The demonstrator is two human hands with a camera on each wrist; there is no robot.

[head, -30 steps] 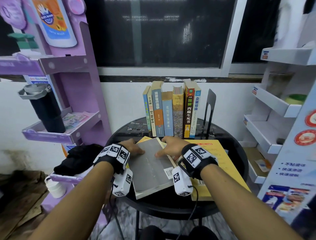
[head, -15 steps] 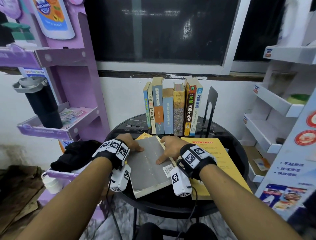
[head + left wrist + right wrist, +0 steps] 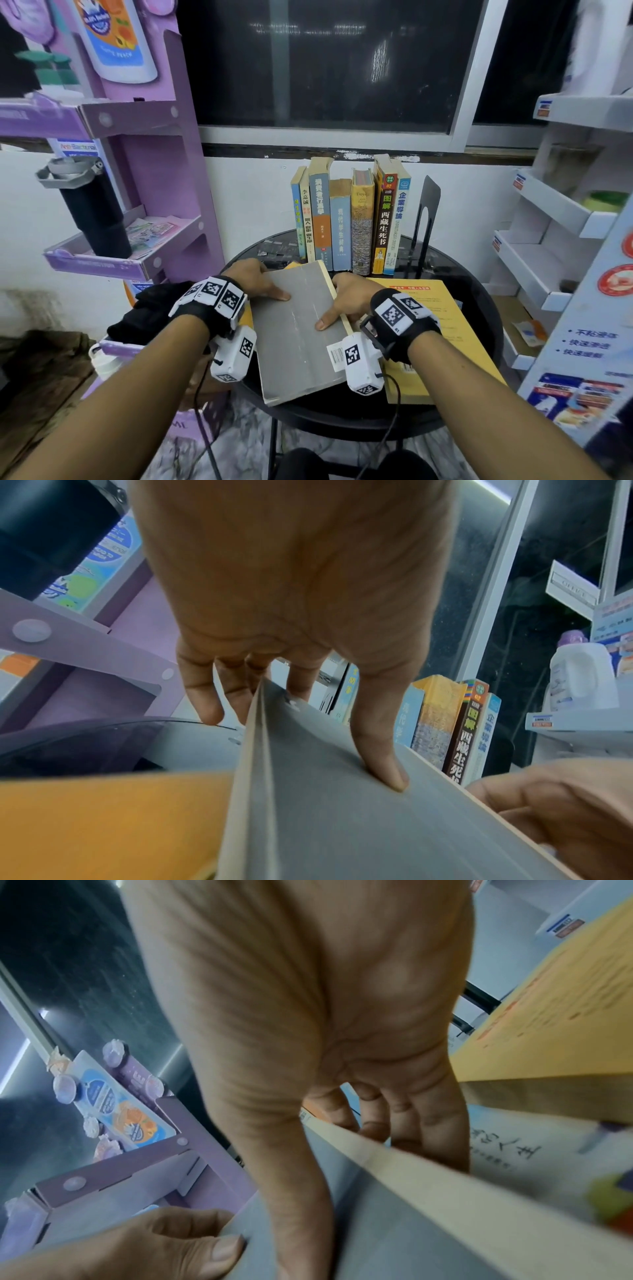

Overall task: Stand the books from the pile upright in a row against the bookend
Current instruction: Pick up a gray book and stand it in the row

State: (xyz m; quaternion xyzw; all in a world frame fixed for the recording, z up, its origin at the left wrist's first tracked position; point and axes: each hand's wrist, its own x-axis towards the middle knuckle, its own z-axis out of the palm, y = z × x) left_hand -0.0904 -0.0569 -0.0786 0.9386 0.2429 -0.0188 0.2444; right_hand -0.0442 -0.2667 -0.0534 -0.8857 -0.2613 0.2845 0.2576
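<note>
A grey book lies on top of the pile on the round black table. My left hand grips its left edge, thumb on the cover and fingers curled under. My right hand grips the right page edge, thumb on top and fingers beneath. A large yellow book lies under it to the right. Several books stand upright in a row at the back, and the black metal bookend stands just right of them.
A purple cardboard display shelf with a black flask stands to the left. White shelves stand to the right. A white wall and dark window are behind the table. A black cloth lies by the table's left rim.
Both hands have closed more firmly on the grey book's edges and drawn it slightly toward me. The row of books has not moved.
</note>
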